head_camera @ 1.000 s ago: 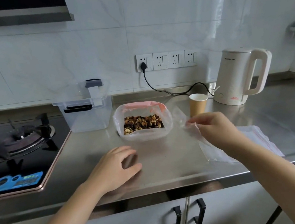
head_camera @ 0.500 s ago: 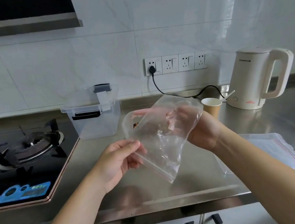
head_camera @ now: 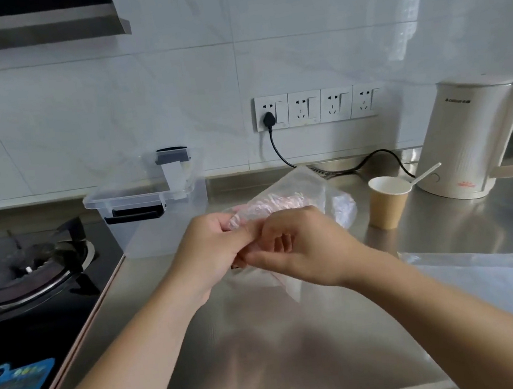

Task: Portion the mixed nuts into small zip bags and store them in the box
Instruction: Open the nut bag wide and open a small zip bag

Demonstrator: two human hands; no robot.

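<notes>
Both hands meet in the middle of the head view, raised over the steel desk [head_camera: 266, 338], and I read that as the bag-opening step. My left hand [head_camera: 213, 251] has its fingers curled in, thumb and fingertips pinching one edge of a small clear zip bag [head_camera: 296, 189]; my right hand [head_camera: 300, 247] pinches the facing edge just beside it, so the two grips touch at the bag's mouth. Held that way, each hand can pull one lip apart, which is probably why the bag is up in the air and not flat on the desk. Part of the film stands up behind my knuckles and part hangs below them. The mixed nuts are hidden behind the hands and the bag; I cannot make them out, only some pinkish crinkled plastic there. Behind and to the left stands the clear storage box [head_camera: 159, 225], lid tipped up at the back, open to take filled bags. A paper cup [head_camera: 390, 202] with a white spoon [head_camera: 425, 173] sits to the right, near enough for scooping. More flat zip bags [head_camera: 498, 281] lie at the desk's right side within reach. No bag looks filled yet.
</notes>
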